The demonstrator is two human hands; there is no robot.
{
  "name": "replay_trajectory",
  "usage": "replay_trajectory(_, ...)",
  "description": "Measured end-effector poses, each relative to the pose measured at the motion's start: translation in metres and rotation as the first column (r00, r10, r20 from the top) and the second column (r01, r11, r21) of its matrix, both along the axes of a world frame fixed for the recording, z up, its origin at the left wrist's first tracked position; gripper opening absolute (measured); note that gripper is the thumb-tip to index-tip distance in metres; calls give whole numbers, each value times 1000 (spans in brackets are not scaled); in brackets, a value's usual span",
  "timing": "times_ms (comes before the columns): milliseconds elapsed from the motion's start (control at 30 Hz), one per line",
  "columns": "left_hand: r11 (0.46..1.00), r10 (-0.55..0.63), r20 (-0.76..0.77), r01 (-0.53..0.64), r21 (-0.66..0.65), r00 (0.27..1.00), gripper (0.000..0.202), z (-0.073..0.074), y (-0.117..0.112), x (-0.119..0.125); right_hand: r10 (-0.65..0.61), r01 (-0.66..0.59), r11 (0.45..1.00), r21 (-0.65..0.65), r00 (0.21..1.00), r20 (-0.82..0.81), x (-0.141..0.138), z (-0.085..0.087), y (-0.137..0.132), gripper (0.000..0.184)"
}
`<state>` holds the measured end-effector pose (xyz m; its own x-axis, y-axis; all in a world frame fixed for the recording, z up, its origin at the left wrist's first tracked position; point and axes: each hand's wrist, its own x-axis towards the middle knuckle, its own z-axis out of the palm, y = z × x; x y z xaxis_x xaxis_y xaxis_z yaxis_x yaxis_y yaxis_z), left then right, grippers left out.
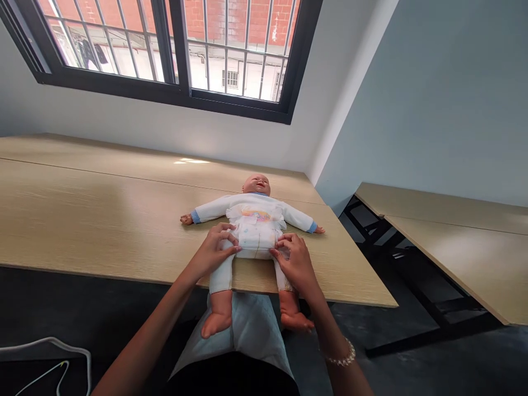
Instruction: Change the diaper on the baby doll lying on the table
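Note:
A baby doll (254,212) in a white top with blue cuffs lies on its back on the wooden table (103,214), arms spread, legs hanging over the near edge. A white diaper (256,237) is around its hips. My left hand (214,250) pinches the diaper's left side with curled fingers. At the diaper's right side, my right hand (295,261) presses with bent fingers; a bead bracelet is on that wrist.
A barred window (177,49) is above the table. A second wooden table (449,236) stands to the right, with dark floor and a black frame between. White cables (53,357) lie at lower left. A pale cloth (251,324) hangs below the doll.

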<state>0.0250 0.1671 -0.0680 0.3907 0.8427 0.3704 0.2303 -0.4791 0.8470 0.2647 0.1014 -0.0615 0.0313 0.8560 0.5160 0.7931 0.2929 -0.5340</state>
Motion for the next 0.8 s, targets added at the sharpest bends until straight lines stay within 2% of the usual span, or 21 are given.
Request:
replay_trajectory(100,998,43,-19,-42,40,999,12,2,-4,0,1,-1,1000,-8,1000,-6,0,1,-4,4)
replay_trajectory(300,978,173,-224,-141,155,959,7,8,-19,7,-47,60,994,-96,990,135,-7,10,-16,6)
replay_trajectory(400,991,106,-178,-89,96,978,6,8,-13,5,-35,52,992,-118,989,140,-5,12,-14,5)
replay_trajectory(533,1000,6,-88,-6,6,996,11,8,-7,-1,14,-6,992,-122,998,62,3,7,-9,4)
replay_trajectory(633,992,45,41,-40,-117,998,22,9,-10,-6,137,-147,985,-89,984,-110,15,0,-6,8)
replay_trajectory(700,951,142,196,-79,-299,970,34,8,-10,-11,169,-207,975,-78,924,-342,26,-4,0,26)
replay_trajectory(800,849,301,386,-61,-524,872,38,5,1,-19,-9,-120,983,-139,725,-689,40,-5,18,50)
